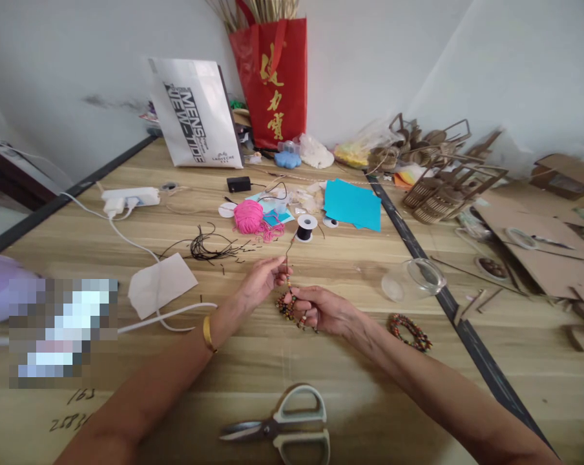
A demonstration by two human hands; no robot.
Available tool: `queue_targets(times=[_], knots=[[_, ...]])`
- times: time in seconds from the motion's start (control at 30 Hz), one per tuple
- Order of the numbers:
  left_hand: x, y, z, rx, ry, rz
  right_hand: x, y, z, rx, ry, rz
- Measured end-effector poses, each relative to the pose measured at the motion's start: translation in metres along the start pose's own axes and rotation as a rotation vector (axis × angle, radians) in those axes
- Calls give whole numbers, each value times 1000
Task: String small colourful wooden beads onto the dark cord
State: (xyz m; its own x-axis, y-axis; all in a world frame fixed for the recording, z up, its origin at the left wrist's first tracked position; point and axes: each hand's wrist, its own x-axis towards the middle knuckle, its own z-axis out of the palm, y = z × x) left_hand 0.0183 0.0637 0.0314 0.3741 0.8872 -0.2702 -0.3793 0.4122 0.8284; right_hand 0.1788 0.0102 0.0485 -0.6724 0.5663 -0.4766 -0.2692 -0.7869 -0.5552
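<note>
My left hand (261,279) pinches a thin dark cord (289,248) that runs up toward a black thread spool (305,228). My right hand (323,309) is closed round a strand of small multicoloured beads (286,306) hanging on that cord. Both hands meet over the middle of the wooden table (292,361). A gold bangle sits on my left wrist. A finished beaded bracelet (410,332) lies to the right of my right forearm.
Scissors (285,426) lie at the near edge. A clear jar (413,279) lies on its side right of the hands. Black cord scraps (209,248), pink yarn (249,217), blue paper (353,204), a power strip (130,197), bags and cardboard pieces fill the far and right sides.
</note>
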Motion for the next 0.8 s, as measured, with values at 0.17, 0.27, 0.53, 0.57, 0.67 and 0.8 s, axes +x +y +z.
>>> queue_targets(times=[0.17, 0.27, 0.53, 0.57, 0.67, 0.8], knots=[[-9, 0, -3, 18, -172, -105, -4, -2, 7, 0, 17, -40], [-15, -2, -5, 19, -262, -131, -6, -3, 10, -19, 15, -71], [-26, -4, -5, 23, -226, -146, -7, -2, 12, -75, 10, -136], [-27, -5, -4, 19, -227, -151, -6, -1, 11, -85, 6, -140], [-29, -6, -2, -3, -224, -176, -5, 4, 10, -130, -3, -160], [-29, -6, -2, -49, -159, -191, -5, 9, 7, -161, 6, -163]])
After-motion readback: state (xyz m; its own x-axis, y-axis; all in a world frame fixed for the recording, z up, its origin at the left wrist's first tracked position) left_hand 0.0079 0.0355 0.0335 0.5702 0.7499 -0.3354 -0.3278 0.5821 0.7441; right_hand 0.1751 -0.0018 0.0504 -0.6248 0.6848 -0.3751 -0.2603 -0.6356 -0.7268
